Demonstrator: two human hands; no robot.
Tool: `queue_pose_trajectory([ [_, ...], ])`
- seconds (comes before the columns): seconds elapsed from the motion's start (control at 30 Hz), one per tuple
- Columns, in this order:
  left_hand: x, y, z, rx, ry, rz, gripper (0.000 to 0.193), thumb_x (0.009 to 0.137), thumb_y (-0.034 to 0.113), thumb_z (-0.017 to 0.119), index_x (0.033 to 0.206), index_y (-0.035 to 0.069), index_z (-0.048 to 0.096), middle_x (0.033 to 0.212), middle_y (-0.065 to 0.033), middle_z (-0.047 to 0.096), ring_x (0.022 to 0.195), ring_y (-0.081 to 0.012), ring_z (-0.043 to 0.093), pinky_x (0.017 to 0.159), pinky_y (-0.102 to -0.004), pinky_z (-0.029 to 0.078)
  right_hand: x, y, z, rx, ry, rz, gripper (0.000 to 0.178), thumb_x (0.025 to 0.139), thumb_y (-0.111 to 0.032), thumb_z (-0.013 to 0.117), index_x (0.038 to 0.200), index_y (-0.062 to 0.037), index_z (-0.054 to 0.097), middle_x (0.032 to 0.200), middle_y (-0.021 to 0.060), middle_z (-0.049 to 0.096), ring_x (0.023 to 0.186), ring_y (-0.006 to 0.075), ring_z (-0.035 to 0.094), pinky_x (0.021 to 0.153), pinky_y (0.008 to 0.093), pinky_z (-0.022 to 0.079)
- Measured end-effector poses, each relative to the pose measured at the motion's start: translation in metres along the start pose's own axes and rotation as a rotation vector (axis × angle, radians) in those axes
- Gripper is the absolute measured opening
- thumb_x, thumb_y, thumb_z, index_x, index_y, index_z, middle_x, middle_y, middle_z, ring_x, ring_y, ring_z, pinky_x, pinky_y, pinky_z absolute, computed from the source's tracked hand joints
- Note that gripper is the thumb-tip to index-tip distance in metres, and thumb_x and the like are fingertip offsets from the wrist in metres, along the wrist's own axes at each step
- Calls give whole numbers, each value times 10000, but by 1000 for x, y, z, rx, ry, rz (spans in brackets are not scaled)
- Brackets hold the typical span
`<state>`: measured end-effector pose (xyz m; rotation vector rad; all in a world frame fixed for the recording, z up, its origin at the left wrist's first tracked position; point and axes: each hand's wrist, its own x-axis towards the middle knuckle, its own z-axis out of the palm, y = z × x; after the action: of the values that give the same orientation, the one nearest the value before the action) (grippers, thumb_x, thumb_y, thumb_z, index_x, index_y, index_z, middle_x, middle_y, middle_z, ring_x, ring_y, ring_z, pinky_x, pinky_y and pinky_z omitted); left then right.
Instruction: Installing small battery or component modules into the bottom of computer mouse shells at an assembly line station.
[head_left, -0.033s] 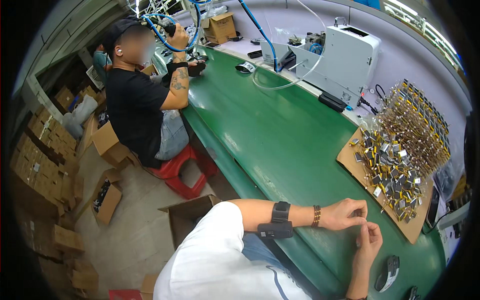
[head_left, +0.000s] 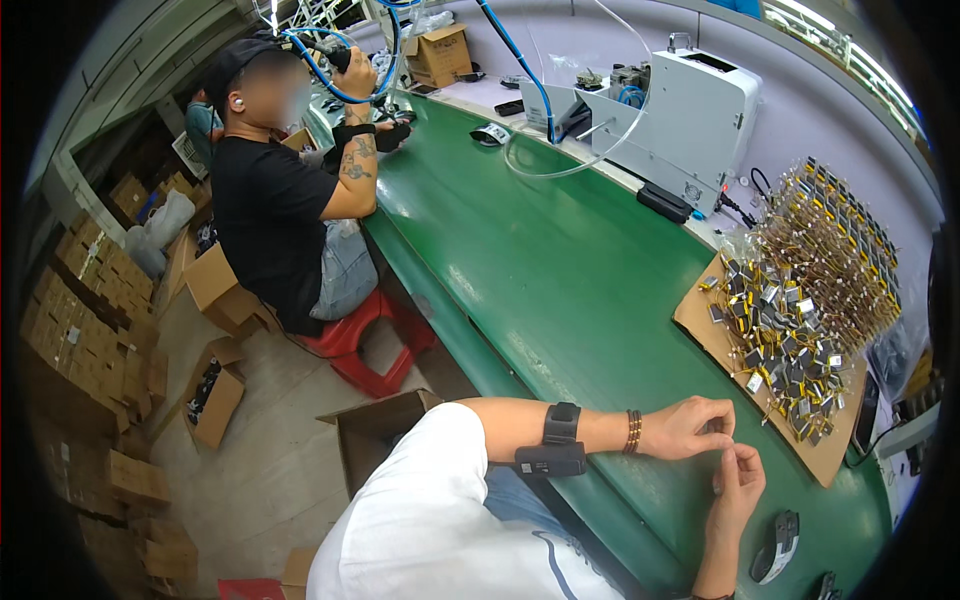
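Note:
My left hand (head_left: 688, 428) reaches in over the green bench, its fingers curled and thumb and forefinger pinched. Tip to tip with it is my right hand (head_left: 738, 486), also pinching. Whatever is between the fingertips is too small or hidden to make out. Just beyond my right wrist, toward the lower right, lies a black and pale grey computer mouse (head_left: 776, 548). Part of another dark object (head_left: 826, 587) shows at the lower edge beside it.
A cardboard sheet (head_left: 700, 312) at the right carries a heap of small wired battery packs (head_left: 790, 350). A white machine (head_left: 690, 120) stands along the wall. Farther left, a co-worker (head_left: 270, 200) sits on a red stool (head_left: 365, 345), holding a hanging tool. An open carton (head_left: 375, 430) stands beside my arm.

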<state>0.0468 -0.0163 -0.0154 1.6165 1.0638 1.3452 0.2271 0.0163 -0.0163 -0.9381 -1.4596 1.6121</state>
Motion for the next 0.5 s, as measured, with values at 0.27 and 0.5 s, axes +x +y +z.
queue_pose_trajectory([
  [0.27, 0, -5, 2, -9, 14, 6, 229, 894, 209, 629, 884, 15, 507, 781, -39, 562, 682, -98, 525, 584, -261, 451, -1, 0, 4, -6, 6, -9, 141, 897, -149, 639, 922, -29, 569, 743, -26, 530, 575, 22, 411, 494, 178, 285],
  [0.5, 1, -5, 5, -32, 11, 4, 214, 883, 185, 630, 869, 11, 506, 764, -42, 567, 669, -110, 524, 583, -271, 444, -2, -2, 0, -44, 13, 12, 129, 897, -135, 634, 912, -24, 571, 725, -21, 531, 587, 27, 425, 500, 180, 301],
])
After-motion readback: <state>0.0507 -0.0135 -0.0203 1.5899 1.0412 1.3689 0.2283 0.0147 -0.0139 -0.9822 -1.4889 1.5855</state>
